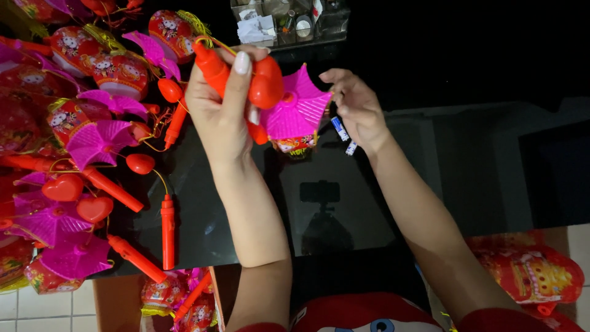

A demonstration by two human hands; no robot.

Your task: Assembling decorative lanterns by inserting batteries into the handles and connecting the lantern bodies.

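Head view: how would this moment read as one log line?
left hand: holds red handle of pink lantern | right hand: open, beside lantern | batteries: on table

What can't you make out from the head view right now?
- Red handle top: wrapped by the left hand.
- Lantern body: behind its pink roof and the hand.
- Batteries under the right hand: too small to read.
- Clear box contents: dark, cut off by top edge.

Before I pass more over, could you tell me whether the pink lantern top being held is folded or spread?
Spread: the pink lantern top fans out in open pleats beside the left hand.
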